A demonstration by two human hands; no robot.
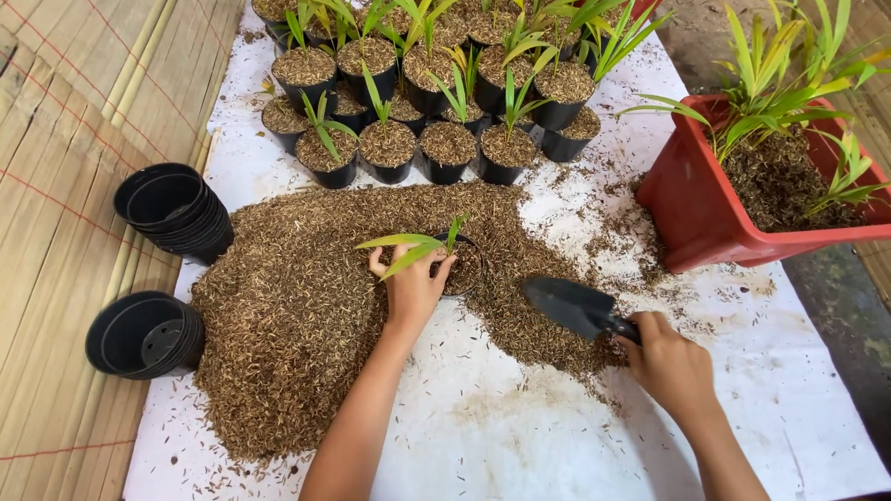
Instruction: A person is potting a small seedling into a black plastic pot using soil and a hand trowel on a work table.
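My left hand (411,286) holds a small green seedling (419,245) upright in a black pot (469,264) that sits half buried in a big heap of brown husk mix (297,315). The pot is partly filled with the mix. My right hand (670,364) grips the handle of a black hand trowel (574,306). Its blade lies on the right edge of the heap, just right of the pot, and looks empty.
A white sheet (520,436) covers the ground over bamboo matting (56,232). Several planted black pots (436,102) stand at the back. Two stacks of empty black pots (172,211) (144,334) lie at the left. A red tub with seedlings (742,199) stands at the right.
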